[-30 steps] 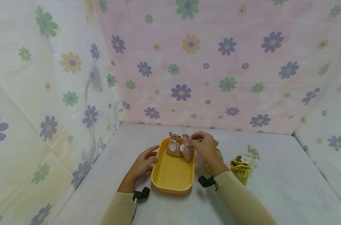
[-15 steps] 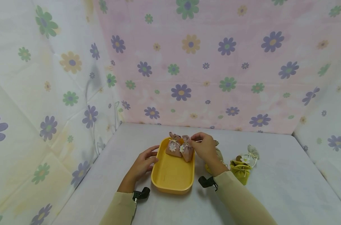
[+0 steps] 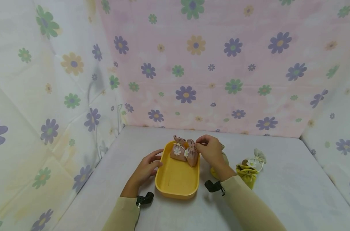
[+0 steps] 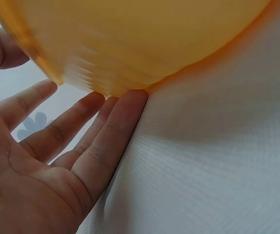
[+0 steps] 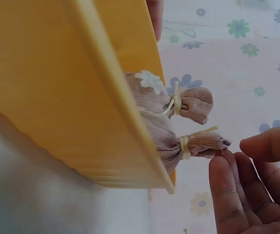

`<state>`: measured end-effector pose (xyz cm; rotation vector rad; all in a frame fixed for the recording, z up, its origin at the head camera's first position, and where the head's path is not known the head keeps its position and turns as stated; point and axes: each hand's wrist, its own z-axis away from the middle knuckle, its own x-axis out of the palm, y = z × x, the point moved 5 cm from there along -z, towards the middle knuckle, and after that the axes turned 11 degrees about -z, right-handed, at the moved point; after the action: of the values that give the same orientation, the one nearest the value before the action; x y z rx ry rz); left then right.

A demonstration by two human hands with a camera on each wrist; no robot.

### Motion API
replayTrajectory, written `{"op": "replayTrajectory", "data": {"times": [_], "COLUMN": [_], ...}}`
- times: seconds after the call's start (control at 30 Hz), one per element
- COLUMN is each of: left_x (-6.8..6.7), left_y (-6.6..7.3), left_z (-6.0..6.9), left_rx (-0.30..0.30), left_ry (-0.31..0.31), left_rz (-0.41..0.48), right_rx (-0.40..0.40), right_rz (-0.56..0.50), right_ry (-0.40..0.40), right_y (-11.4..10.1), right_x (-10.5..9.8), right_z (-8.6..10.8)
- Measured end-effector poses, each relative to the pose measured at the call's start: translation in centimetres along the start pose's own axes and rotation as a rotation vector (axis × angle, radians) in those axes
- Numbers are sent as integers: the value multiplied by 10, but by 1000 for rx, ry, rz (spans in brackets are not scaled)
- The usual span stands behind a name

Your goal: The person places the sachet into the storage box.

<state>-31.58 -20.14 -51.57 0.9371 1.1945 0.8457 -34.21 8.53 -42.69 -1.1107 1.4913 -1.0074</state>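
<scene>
A yellow tray holds two pinkish-brown cloth pouches at its far end: the left pouch and the right pouch, both with cord ties and white flowers. My left hand touches the tray's left side with spread, relaxed fingers; the left wrist view shows its fingertips against the tray wall. At the right pouch's gathered top, the fingertips of my right hand touch or nearly touch the cloth, and a small gap shows between the thumb and that top.
On the white table, right of the tray, lie an olive-yellow pouch and a pale pouch with a white flower. Another greenish pouch is partly hidden behind my right hand. Flower-patterned cloth hangs behind and at both sides.
The right pouch has settled slightly lower inside the tray's far end. My right hand has barely shifted beside its top. My left hand and the tray have stayed in place.
</scene>
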Motion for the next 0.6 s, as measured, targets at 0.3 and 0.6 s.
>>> {"op": "replayTrajectory", "data": {"times": [0.3,0.6], "left_x": [1,0], "left_y": [4,2], "left_z": [3,1], "left_rx": [6,-2], "left_ry": [-6,-2], "left_rz": [2,-4], "right_rx": [-5,-139], "right_rz": [49,81], "right_ry": [4,-48], "right_y": [-10,-26], "right_x": [-7,-20], "right_z": [6,15]}}
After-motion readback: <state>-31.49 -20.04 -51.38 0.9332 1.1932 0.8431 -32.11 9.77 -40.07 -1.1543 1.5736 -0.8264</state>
